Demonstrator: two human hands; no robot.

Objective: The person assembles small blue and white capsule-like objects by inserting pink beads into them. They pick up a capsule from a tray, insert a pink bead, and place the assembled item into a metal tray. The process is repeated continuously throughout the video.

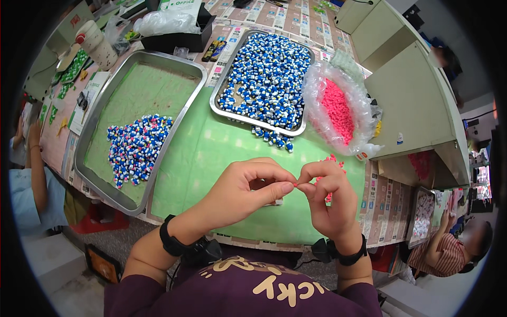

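While both hands meet at the near middle of the scene, the worktop (388,214), under a printed covering, spans the view from left to right. A green sheet (182,174) lies over its middle. At left, a metal tray (153,84) with green lining holds a heap of blue-and-white pieces with pink bits (138,148), gathered toward its near end. Farther off, right of that, a second metal tray (231,114) is filled with blue-and-white pieces (269,74); a small spill (272,138) sits on the sheet just beside its near edge. To the right of this tray, a clear plastic bag (316,100) lies open around bright pink pieces (338,111). Left hand (248,182): thumb and index finger pinched together, palm side partly hidden. Right hand (331,198): thumb and index finger likewise pinched, remaining fingers curled. Between the meeting fingertips, a tiny pink piece (294,185), gripped from both sides, above the sheet; its shape too small to tell. Loose pink pieces (331,158) lie beyond the right hand, partly covered by it.
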